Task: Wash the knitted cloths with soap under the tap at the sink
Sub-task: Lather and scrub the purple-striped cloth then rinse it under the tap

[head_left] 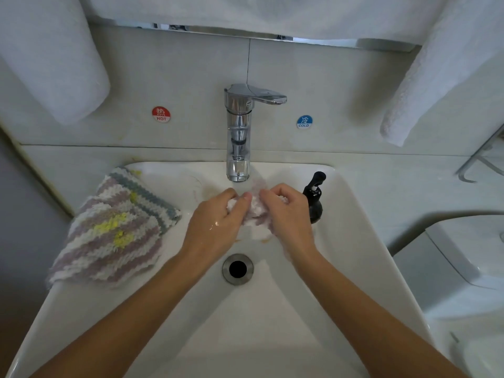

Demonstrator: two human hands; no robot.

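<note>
At far left a folded white towel (51, 58) is seen hanging against the wall. Below it, a pile of striped knitted cloths (114, 230) is draped over the left rim of the sink (81, 309), apart from the hands; it is judged to be parked there to await its turn, though whether it is already washed cannot be told.

A red hot sticker (161, 114) is fixed to the wall left of the tap.

The left hand (215, 225) is held over the basin with fingers curled and thumb pinched onto a bunched pale cloth (255, 211). Water drops are noted on the back of the hand. The cloth is kept directly below the tap (238, 132), presumably so that any flow lands on it; a stream cannot be made out clearly. The drain (237, 269) lies open below, nearer the camera.

The right hand (286, 214) is likewise curled onto the same cloth, its knuckles facing the left hand. The opposed grip is judged to suit rubbing or wringing the cloth between the hands.

A blue cold sticker (304, 121) is on the wall. A dark soap pump bottle (314, 197) stands inside the sink just beside the right hand, within easy reach. A second white towel (436, 72) hangs at far right.
</note>
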